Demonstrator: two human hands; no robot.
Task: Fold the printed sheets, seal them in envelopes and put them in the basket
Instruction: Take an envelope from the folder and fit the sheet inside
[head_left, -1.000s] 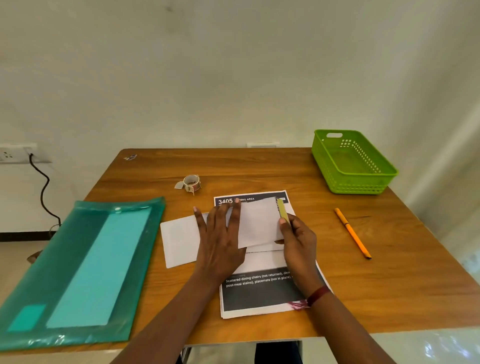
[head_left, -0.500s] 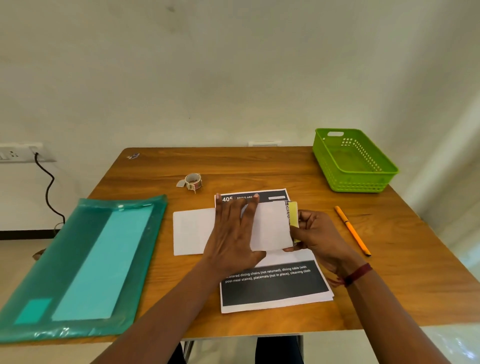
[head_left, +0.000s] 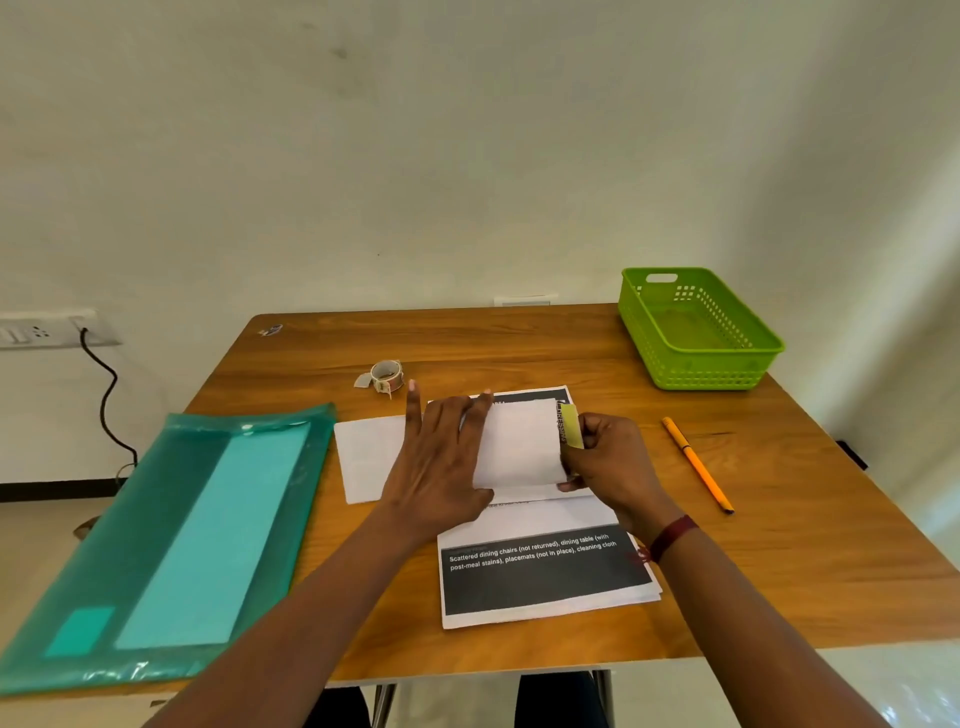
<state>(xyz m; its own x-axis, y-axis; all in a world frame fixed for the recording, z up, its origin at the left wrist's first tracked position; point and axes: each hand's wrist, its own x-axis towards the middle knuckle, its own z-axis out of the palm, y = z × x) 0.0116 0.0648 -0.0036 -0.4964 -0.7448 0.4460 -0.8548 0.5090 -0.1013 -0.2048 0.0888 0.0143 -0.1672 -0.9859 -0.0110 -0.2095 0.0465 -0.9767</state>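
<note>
White envelope (head_left: 522, 447) lies across the top of the printed sheets (head_left: 540, 577), mid-table. Pressing its left half: left hand (head_left: 441, 462), flat, fingers straight. At its right end: right hand (head_left: 610, 467), fingers curled, pinching a yellow strip (head_left: 570, 425). Green basket (head_left: 696, 374) well apart, far right corner.

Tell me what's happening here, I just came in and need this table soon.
A person is working on a white envelope lying partly on a stack of printed sheets. The left hand presses flat on the envelope while the right hand pinches a yellow strip at its right end. The green basket holds no envelope yet. A pen and a tape roll lie untouched.
</note>
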